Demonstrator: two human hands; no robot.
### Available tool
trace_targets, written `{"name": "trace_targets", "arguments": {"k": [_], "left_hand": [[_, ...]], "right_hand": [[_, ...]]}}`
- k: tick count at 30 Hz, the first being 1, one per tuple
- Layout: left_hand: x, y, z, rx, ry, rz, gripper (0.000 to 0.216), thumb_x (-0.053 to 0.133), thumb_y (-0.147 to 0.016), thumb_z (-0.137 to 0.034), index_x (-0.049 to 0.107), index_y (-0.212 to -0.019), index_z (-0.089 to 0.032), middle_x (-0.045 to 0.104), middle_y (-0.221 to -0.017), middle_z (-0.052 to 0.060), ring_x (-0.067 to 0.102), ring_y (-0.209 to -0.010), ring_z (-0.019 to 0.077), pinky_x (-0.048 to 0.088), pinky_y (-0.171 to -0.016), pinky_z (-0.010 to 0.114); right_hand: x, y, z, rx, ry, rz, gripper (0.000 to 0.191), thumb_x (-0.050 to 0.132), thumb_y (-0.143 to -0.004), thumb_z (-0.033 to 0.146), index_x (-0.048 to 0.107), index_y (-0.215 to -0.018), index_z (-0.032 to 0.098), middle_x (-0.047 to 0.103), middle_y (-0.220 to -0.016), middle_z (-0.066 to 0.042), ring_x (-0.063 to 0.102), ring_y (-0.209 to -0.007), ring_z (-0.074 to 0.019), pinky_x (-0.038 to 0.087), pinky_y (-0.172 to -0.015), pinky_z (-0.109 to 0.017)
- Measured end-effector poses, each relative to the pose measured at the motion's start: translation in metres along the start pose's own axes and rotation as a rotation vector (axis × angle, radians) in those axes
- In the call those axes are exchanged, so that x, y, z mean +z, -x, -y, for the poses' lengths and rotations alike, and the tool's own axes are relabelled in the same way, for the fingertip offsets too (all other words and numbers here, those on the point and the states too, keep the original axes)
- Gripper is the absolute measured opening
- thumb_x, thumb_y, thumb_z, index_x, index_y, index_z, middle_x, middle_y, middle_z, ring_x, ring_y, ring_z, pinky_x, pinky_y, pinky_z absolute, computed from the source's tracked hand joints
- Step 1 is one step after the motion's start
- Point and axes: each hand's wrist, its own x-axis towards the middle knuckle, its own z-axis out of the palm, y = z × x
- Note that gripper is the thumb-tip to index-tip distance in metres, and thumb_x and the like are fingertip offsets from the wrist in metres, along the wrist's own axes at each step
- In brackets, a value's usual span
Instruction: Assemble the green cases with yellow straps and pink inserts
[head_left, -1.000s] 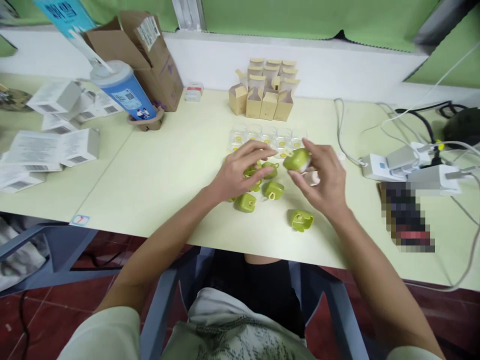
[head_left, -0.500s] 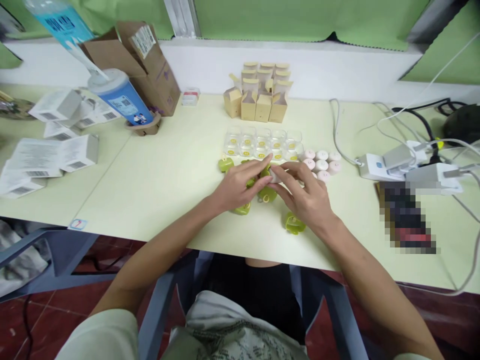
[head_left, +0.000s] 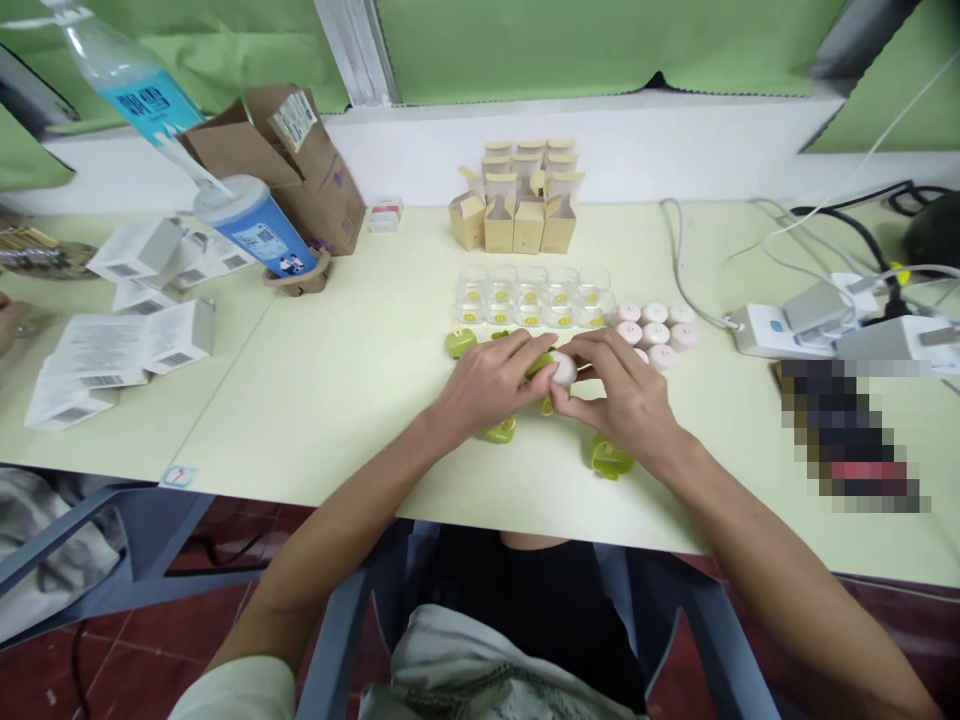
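My left hand [head_left: 487, 388] is closed around a green plastic holder [head_left: 539, 364], partly hidden by the fingers. A small white rounded piece [head_left: 564, 369] sits against that holder, pinched by the fingertips of my right hand [head_left: 628, 398]. The two parts touch between my hands; how far one fits into the other cannot be made out. More green holders lie about: one [head_left: 460, 343] past my left hand, another [head_left: 501, 430] below it, and an open one [head_left: 612, 457] under my right wrist. White-pink round pieces [head_left: 655, 335] stand grouped beyond my right hand.
Clear plastic cups with yellow stickers [head_left: 531, 298] stand in two rows, small open cartons [head_left: 529, 222] behind them. White boxes [head_left: 105, 347], a blue tub [head_left: 268, 238] and a brown box [head_left: 315, 165] are left; a power strip [head_left: 780, 330] lies right. Another person's hand [head_left: 9, 322] shows far left.
The white piece and green holder have turned between my fingers and now show more plainly. The view has shifted slightly, and another person's hand has appeared at the left edge.
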Motion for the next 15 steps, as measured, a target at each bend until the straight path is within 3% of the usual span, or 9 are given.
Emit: {"name": "trace_targets", "arguments": {"k": [5,8,11,15], "left_hand": [[-0.002,0.0,0.01,-0.015,0.163,-0.126,0.051,0.049,-0.119,-0.054,0.073,-0.136,-0.012,0.078,-0.099,0.009,0.073,-0.085,0.0167,0.058,-0.075,0.029],[-0.005,0.001,0.017,-0.081,0.195,-0.161,0.047,0.052,-0.118,-0.052,0.075,-0.133,-0.015,0.075,-0.092,0.005,0.064,-0.071,0.0137,0.054,-0.071,0.028],[-0.013,0.001,0.02,-0.162,0.236,-0.226,0.044,0.053,-0.118,-0.051,0.079,-0.128,-0.017,0.074,-0.087,0.003,0.059,-0.068,0.013,0.051,-0.068,0.028],[-0.022,-0.002,0.021,-0.224,0.259,-0.327,0.041,0.056,-0.117,-0.049,0.082,-0.124,-0.018,0.076,-0.089,0.004,0.063,-0.074,0.0137,0.051,-0.071,0.029]], "right_hand": [[-0.013,-0.005,-0.009,0.231,-0.153,-0.07,0.021,0.08,-0.1,0.028,0.073,-0.12,0.025,0.082,-0.108,-0.005,0.078,-0.078,-0.0168,0.072,-0.066,-0.03],[-0.047,-0.01,-0.036,0.496,-0.108,-0.124,0.022,0.082,-0.098,0.039,0.079,-0.114,0.025,0.085,-0.106,-0.005,0.077,-0.075,-0.0167,0.068,-0.063,-0.031],[-0.091,0.003,-0.072,0.825,-0.089,-0.147,0.039,0.095,-0.084,0.05,0.081,-0.108,0.022,0.086,-0.102,-0.009,0.08,-0.079,-0.0211,0.069,-0.071,-0.036],[-0.125,0.051,-0.099,1.008,-0.011,0.124,0.057,0.091,-0.08,0.07,0.081,-0.11,0.023,0.085,-0.089,-0.009,0.083,-0.08,-0.0296,0.07,-0.08,-0.048]]}}
